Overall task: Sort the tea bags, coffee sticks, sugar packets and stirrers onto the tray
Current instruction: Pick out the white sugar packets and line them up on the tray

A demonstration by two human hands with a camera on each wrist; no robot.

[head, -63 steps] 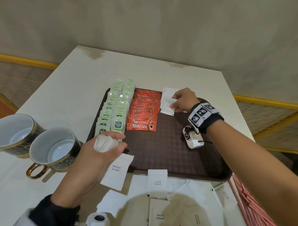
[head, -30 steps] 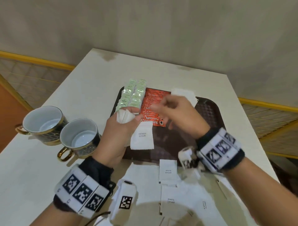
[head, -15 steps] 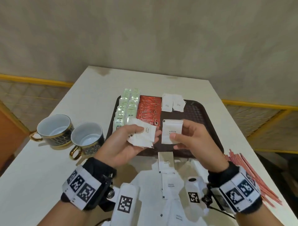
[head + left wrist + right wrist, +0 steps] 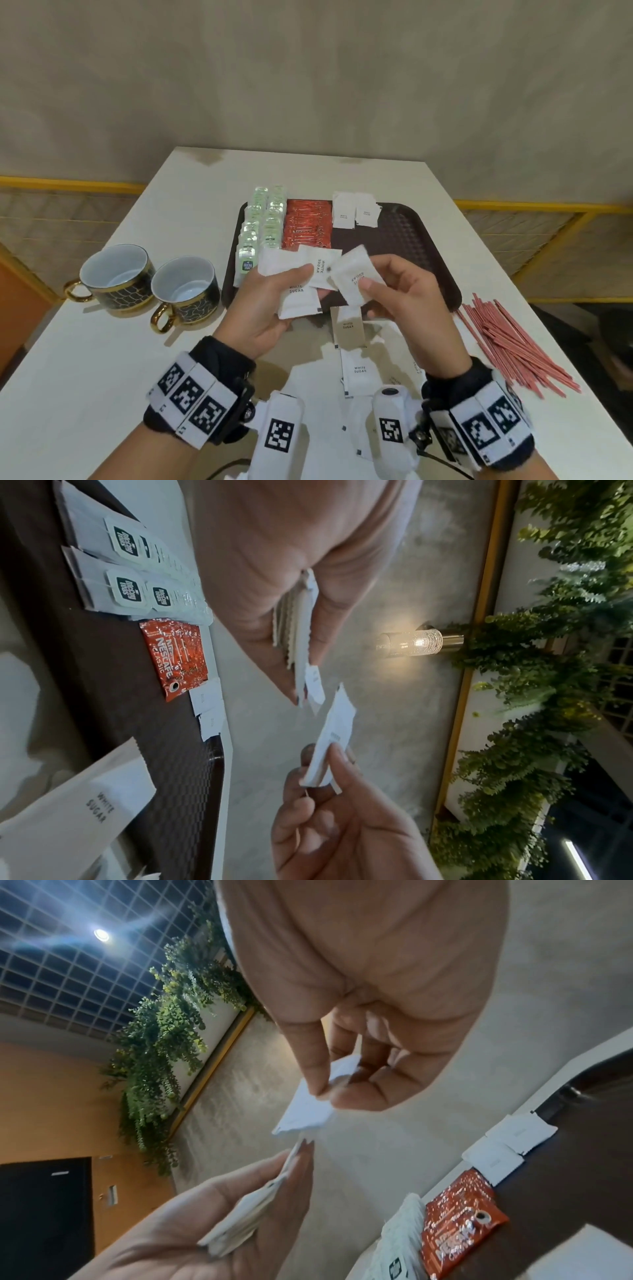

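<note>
Gold-rimmed cups [image 4: 150, 284] left of tray [image 4: 424, 253]

Left hand [image 4: 265, 308], right hand [image 4: 407, 301], pinching

Dark brown plastic tray [image 4: 411, 236]: matt, fine embossed diamond texture. White paper sugar packets [image 4: 354, 214]: matt, crimped serrated edges. Orange-red coffee sticks [image 4: 306, 224]: glossy foil. Pale green tea bag sachets [image 4: 263, 219]: shiny wrap. Pink thin stirrers [image 4: 513, 346]: smooth. Off-white tabletop [image 4: 102, 359]: smooth, matt. Two black-patterned ceramic cups [image 4: 150, 284]: glazed, glossy gold rims.
</note>
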